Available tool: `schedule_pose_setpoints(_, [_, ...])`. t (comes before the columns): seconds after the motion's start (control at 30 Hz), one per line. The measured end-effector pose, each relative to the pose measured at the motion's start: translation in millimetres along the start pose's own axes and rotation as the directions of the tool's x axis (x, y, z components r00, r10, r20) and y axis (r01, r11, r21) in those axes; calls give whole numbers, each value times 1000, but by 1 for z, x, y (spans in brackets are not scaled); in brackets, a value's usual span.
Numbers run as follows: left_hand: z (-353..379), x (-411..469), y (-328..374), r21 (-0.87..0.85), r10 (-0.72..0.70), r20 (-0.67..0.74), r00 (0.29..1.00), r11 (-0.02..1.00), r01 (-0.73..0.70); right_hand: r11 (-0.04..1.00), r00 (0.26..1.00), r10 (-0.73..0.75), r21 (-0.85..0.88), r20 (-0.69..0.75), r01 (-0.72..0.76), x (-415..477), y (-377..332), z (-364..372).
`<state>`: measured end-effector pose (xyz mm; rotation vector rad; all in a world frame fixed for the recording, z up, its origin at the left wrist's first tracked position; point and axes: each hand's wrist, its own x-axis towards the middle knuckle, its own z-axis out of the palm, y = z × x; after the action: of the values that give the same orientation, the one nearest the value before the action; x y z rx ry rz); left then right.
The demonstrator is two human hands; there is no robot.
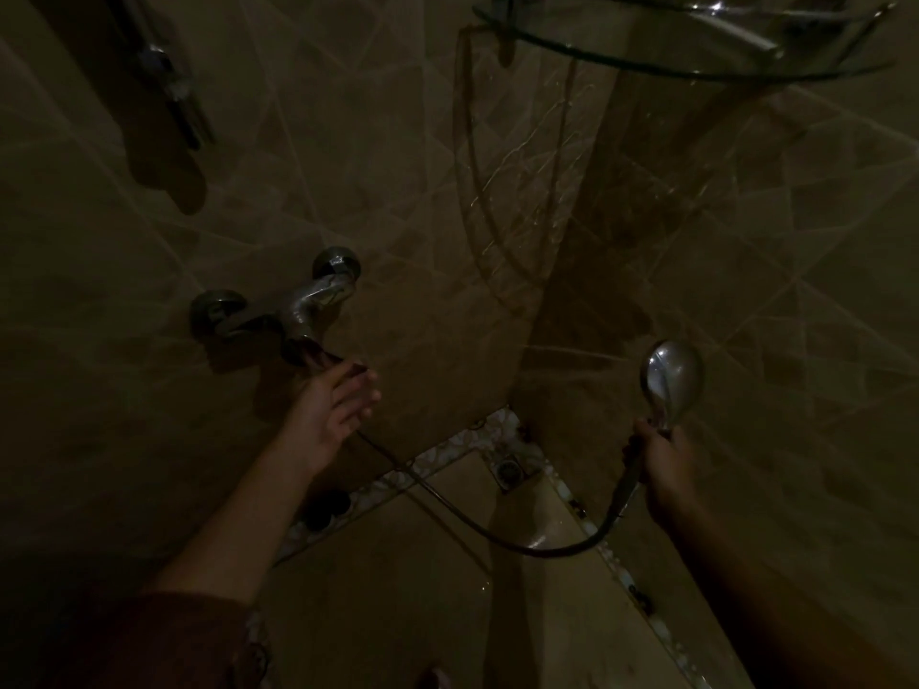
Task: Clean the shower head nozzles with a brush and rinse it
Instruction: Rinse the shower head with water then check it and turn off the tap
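It's dim, but the right hand (664, 462) is closed around the shower head (672, 380) handle; the head stands upright just above it, spraying toward the corner tiles. The left hand (334, 405), fingers loosely open, touches the faucet (298, 310) lever.

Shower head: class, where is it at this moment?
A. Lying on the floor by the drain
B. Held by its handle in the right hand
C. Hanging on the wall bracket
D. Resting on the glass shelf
B: the right hand grips the handle below the shower head, holding it up near the tiled corner, with the hose looping down from it.
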<state>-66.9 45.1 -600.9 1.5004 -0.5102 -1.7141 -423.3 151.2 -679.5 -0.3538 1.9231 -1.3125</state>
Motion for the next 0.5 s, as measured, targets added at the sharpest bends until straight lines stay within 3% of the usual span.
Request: schedule_pose_setpoints(0.5, [2, 12, -2, -52, -34, -32, 999, 998, 33, 1000, 1000, -8, 10, -18, 8, -5, -14, 1])
